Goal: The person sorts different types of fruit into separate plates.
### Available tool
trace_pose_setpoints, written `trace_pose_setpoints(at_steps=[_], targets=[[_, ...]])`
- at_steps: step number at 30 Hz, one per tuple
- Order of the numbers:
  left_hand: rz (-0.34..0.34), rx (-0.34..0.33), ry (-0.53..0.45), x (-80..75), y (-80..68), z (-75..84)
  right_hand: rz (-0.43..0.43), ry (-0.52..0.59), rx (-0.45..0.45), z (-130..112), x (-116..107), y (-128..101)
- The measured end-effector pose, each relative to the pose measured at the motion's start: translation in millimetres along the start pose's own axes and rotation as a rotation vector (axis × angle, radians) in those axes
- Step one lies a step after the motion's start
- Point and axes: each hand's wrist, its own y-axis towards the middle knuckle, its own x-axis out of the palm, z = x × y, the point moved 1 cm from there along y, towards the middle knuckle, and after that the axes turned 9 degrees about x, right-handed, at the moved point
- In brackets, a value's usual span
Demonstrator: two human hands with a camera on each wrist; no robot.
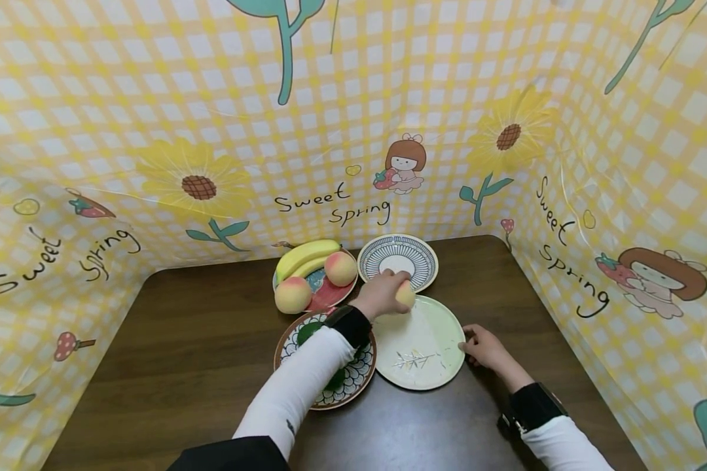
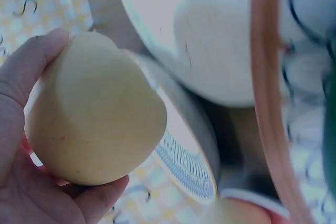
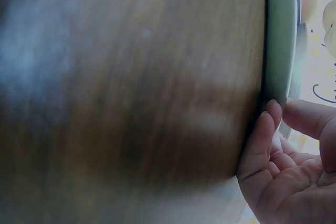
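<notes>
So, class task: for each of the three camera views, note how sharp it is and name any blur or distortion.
Head view: sharp, evenly lit, wide-angle bending of the yellow checked backdrop. Left wrist view: the pale yellow peach in the left hand is fairly clear, the plates behind it are soft and washed out. Right wrist view: the dark wooden table is smeared, the right hand at the pale green plate's rim is clearer.

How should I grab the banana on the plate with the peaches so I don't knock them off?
Take the banana around its middle, reaching from above and from the back wall side. It lies along the far edge of the red plate, curved, with its top side bare. The two peaches sit in front of it on the near side, so coming from the front would probably bump them.
</notes>
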Motion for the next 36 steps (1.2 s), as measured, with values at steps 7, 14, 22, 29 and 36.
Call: trace_pose_setpoints(at_steps=[7,14,22,29,36], targets=[[-0.003,0.002,0.022,23.2,16.9,25.2,0.008,0.0,0.016,1.5,-1.9,2.1],[0.021,0.053,0.057,52.9,28.6,33.6,0.017,-0.002,0.035,2.5,-0.7,2.0],[0.03,0.111,0.144,78.4,31.3,38.4,0.007,0.013,0.019,2.5,5.0,1.7],[0.042,0.123,0.115,76.5,32.5,46.1,0.019,0.016,0.032,1.8,3.1,1.4],[-0.003,0.138,0.115,75.4,40.1,46.2,0.018,0.018,0.03,1.2,1.2,-0.7]])
